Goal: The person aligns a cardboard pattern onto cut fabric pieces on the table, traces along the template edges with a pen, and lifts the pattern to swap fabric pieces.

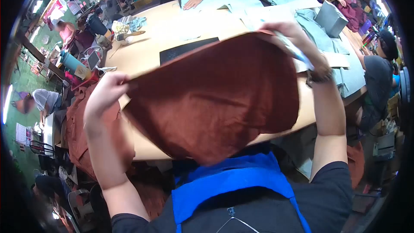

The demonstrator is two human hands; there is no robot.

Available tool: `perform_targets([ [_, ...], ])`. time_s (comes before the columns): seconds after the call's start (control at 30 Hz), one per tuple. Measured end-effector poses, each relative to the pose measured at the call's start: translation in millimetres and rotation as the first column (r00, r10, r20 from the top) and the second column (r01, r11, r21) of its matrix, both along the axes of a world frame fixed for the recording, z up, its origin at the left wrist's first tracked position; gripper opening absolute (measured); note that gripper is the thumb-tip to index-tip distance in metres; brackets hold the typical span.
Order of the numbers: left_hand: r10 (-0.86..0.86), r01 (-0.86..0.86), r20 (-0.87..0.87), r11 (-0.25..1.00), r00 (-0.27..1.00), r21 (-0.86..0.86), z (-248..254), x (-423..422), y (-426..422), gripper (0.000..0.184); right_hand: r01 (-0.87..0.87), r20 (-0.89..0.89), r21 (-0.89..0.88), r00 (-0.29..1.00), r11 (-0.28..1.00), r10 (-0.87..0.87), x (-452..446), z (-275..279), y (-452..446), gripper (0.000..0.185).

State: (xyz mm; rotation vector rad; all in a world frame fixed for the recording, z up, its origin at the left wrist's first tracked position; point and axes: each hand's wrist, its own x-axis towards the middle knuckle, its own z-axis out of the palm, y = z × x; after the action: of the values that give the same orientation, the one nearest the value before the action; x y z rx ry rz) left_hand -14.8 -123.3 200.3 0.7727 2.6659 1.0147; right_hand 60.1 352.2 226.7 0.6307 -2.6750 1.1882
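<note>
Brown cloth (215, 99): edge pinched by left hand (111, 87) and right hand (298, 39), grips closed.

1. In front of me stands a broad table (142, 56) with a smooth, pale tan top.
2. A flat black sheet (185, 51) lies near its middle, partly hidden from my view.
3. Towards the far left corner I see a wooden-handled brush (134, 33), just beside a crumpled cream and teal cloth bundle (125, 25).
4. A small pale scrap (189, 37) lies beyond the black sheet.
5. Pale blue-green fabric (233, 2) spreads along the far edge, and more blue-green pieces (307, 23) cover my right side.
</note>
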Motion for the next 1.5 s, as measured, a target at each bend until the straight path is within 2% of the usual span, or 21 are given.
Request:
perform_targets([
  [0.07, 0.212, -0.176, 0.158, 0.960, 0.964, -0.218, 2.3, -46.9, 22.2, 0.016, 0.242, -0.002, 0.376, 0.965, 0.894, -0.261, -31.7, 1.1, -20.1, 0.025],
  [0.17, 0.274, -0.273, 0.012, 0.950, 0.962, 0.148, -13.5, -108.7, 40.9, 0.026, 0.358, -0.346, 0.203, 0.897, 0.911, -0.275, -116.9, -32.6, 4.9, 0.017],
  [0.2, 0.282, -0.244, -0.542, 0.959, 0.792, 0.142, -26.0, -153.9, 35.8, 0.028, 0.367, -0.531, 0.113, 0.807, 0.923, -0.256, -143.3, -31.7, 15.6, 0.017],
  [0.23, 0.320, -0.132, -0.629, 0.936, 0.709, 0.327, -4.3, -162.3, 43.9, 0.027, 0.391, -0.629, -0.061, 0.699, 0.918, -0.340, -147.3, -8.5, 9.0, 0.018],
  [0.27, 0.462, -0.107, -0.521, 0.813, 0.717, 0.573, 21.1, -143.4, 62.8, 0.021, 0.329, -0.754, -0.156, 0.569, 0.931, -0.327, -150.4, 13.8, 6.7, 0.017],
  [0.3, 0.518, 0.010, -0.640, 0.773, 0.568, 0.634, 37.9, -145.1, 71.1, 0.015, 0.350, -0.875, -0.140, 0.394, 0.926, -0.281, -147.4, 36.6, 6.3, 0.017],
  [0.37, 0.616, 0.137, -0.617, 0.645, 0.490, 0.752, 70.3, -96.5, 88.0, 0.016, 0.278, -0.765, -0.275, 0.517, 0.921, -0.384, -111.5, 62.9, -3.7, 0.016],
  [0.43, 0.606, 0.117, -0.726, 0.736, 0.325, 0.667, 60.5, -71.2, 84.0, 0.016, 0.272, -0.509, -0.410, 0.724, 0.871, -0.466, -61.2, 66.5, -17.7, 0.019],
  [0.47, 0.555, 0.171, -0.784, 0.774, 0.278, 0.609, 47.5, -61.8, 79.4, 0.016, 0.305, -0.593, -0.330, 0.669, 0.893, -0.448, -66.0, 39.9, 0.1, 0.015],
  [0.5, 0.505, 0.187, -0.792, 0.790, 0.342, 0.585, 25.5, -53.7, 73.6, 0.016, 0.345, -0.674, -0.256, 0.606, 0.903, -0.423, -70.9, 13.3, 17.9, 0.014],
  [0.6, 0.365, 0.098, -0.780, 0.875, 0.509, 0.474, -49.5, -15.7, 62.4, 0.018, 0.233, -0.639, -0.159, 0.716, 0.959, -0.280, -33.3, -51.0, 8.6, 0.024],
  [0.67, 0.364, -0.033, -0.611, 0.875, 0.703, 0.483, -113.1, -0.7, 50.6, 0.022, 0.193, -0.468, -0.143, 0.851, 0.971, -0.238, -18.1, -107.1, 12.2, 0.028],
  [0.73, 0.318, -0.103, -0.498, 0.906, 0.807, 0.411, -150.5, 19.6, 45.7, 0.022, 0.233, -0.512, -0.040, 0.831, 0.972, -0.220, 0.0, -148.8, 5.1, 0.021],
  [0.83, 0.244, -0.186, -0.480, 0.969, 0.843, 0.164, -168.7, 54.4, 40.8, 0.021, 0.250, -0.391, 0.052, 0.896, 0.967, -0.211, 32.1, -190.4, 1.5, 0.020],
  [1.03, 0.097, -0.126, -0.519, 0.992, 0.849, -0.022, -172.5, 108.1, 30.2, 0.021, 0.141, -0.157, 0.168, 0.981, 0.976, -0.115, 86.8, -196.5, 7.2, 0.018],
  [1.23, 0.041, -0.103, -0.480, 0.989, 0.876, -0.103, -178.8, 149.2, 18.4, 0.019, 0.350, 0.181, 0.066, 0.917, 0.934, -0.356, 119.5, -172.3, 25.0, 0.022],
  [1.27, -0.001, -0.059, -0.469, 0.992, 0.883, -0.113, -173.4, 152.3, 17.2, 0.018, 0.491, 0.164, -0.109, 0.866, 0.864, -0.472, 115.9, -189.5, 37.9, 0.025],
  [1.33, 0.059, -0.115, -0.497, 0.990, 0.866, -0.083, -159.6, 151.6, 18.4, 0.028, 0.673, 0.452, -0.648, 0.716, 0.355, -0.532, 106.6, -195.2, 54.3, 0.041],
  [1.37, 0.128, -0.181, -0.505, 0.982, 0.854, -0.058, -160.8, 143.2, 12.7, 0.031, 0.783, 0.447, -0.535, 0.580, 0.316, -0.681, 98.8, -198.7, 60.2, 0.049],
  [1.4, 0.191, -0.241, -0.511, 0.970, 0.838, -0.033, -166.7, 131.0, 5.4, 0.034, 0.687, 0.500, -0.716, 0.631, 0.126, -0.593, 96.5, -211.3, 82.7, 0.059],
  [1.5, 0.384, -0.473, -0.521, 0.880, 0.762, -0.045, -192.7, 92.5, -22.0, 0.038, 0.732, 0.673, -0.664, 0.496, -0.154, -0.548, 71.3, -209.5, 93.1, 0.075],
])
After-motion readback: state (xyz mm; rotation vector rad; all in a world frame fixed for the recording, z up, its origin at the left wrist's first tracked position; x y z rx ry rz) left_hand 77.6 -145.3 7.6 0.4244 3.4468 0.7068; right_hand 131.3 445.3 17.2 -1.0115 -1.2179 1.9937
